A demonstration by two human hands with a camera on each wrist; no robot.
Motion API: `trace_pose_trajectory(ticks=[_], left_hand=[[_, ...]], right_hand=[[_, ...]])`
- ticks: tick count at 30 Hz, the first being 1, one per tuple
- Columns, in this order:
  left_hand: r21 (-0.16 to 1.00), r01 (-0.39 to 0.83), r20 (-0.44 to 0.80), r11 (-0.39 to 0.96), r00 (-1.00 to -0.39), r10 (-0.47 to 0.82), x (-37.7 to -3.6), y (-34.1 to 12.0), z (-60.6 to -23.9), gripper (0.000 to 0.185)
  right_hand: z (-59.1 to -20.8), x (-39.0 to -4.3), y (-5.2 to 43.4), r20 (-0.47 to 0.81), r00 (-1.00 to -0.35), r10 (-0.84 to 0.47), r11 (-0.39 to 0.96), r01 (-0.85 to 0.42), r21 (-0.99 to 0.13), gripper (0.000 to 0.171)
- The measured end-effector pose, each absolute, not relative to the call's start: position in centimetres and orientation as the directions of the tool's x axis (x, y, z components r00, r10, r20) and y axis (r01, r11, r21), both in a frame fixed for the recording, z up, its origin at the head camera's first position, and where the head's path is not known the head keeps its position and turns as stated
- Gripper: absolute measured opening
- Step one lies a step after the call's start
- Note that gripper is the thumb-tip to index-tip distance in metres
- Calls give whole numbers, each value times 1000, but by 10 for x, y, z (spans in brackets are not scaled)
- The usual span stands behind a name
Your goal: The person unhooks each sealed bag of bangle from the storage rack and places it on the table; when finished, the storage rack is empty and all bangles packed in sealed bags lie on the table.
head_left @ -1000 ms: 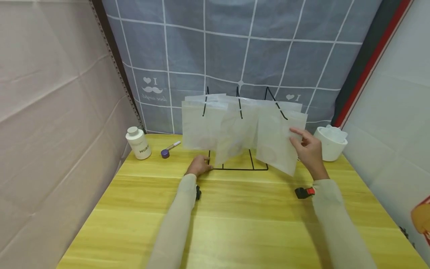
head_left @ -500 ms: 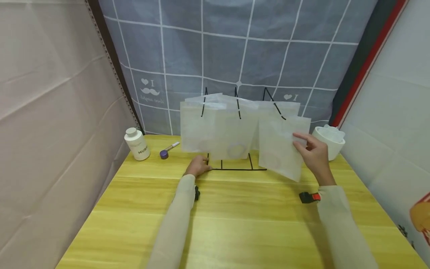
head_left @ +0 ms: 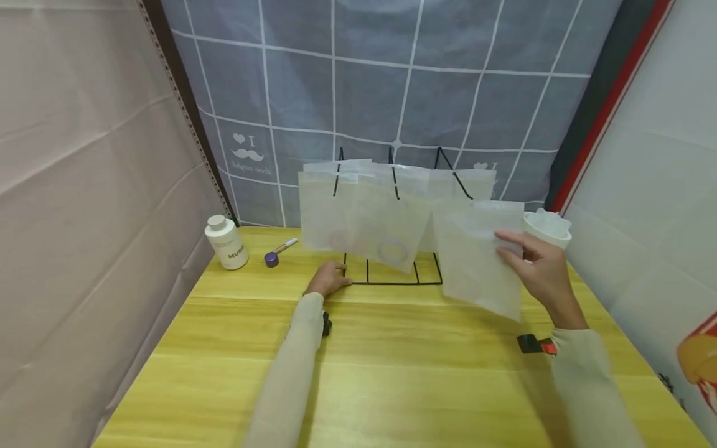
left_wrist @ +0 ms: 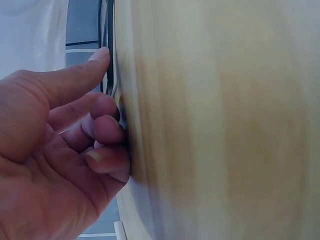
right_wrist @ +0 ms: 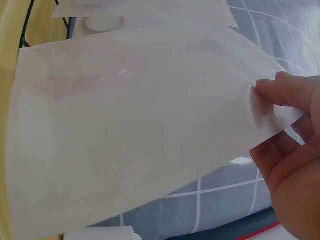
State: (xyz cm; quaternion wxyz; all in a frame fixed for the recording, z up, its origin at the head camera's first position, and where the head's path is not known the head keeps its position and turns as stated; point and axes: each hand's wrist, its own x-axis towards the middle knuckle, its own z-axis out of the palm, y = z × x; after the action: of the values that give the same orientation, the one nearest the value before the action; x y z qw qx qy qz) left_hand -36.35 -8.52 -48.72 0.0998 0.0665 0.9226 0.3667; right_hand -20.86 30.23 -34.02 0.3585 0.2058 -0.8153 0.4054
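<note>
Right hand (head_left: 540, 270) pinching a translucent white plastic pouch (head_left: 482, 255) at three o'clock of the black wire rack (head_left: 392, 281), left hand (head_left: 329, 281) with curled fingers pressing the rack's base at nine o'clock, yellow wooden table (head_left: 392, 373)

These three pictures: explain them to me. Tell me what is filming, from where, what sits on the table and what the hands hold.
There is no machine here, only a person with three cameras: one worn on the head, one on each wrist.

The head view looks down at a yellow table. On it stands a black wire rack hung with frosted bags. To the left are a white bottle and a purple-capped pen; at the far right, a white cup.

The left hand rests on the table with its fingers at the rack's base; the left wrist view shows them curled against the wire.

The right hand pinches one bag, apart from the rack; the right wrist view shows the thumb on its edge.
</note>
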Motion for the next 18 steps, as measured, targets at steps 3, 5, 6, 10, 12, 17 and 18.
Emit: trace_pose_trajectory(ticks=[3,5,6,10,12,17,18], left_hand=[[684,60,-134,727,-969,206,-365,-86,-489,54],[688,66,-132,723,-968,214,-366,-87,-491,54],[691,64,-134,720,-968,214,-366,-87,-491,54],[687,63,-133,724,-968,211,-365,-90,-491,53],[685,72,-128,725,-968,217,-365,-91,-490,53],[695,94,-121,713,-962,245,-364,-89,-487,52],[695,94,-124,713,-961,247,-364,-88,-486,52]], right_hand=[[-346,-200,324,690,-721,-60,557,-598,-577,38],[-352,-193,347,568,-822,-48,531,-503,-682,36],[-356,-188,360,480,-877,-28,528,-421,-738,36],[-378,-177,419,46,-999,21,530,-28,-848,44],[-394,-174,449,-126,-992,33,542,124,-831,50],[-434,-168,509,-297,-955,12,639,235,-732,61],[-440,-168,517,-301,-954,8,658,232,-717,62]])
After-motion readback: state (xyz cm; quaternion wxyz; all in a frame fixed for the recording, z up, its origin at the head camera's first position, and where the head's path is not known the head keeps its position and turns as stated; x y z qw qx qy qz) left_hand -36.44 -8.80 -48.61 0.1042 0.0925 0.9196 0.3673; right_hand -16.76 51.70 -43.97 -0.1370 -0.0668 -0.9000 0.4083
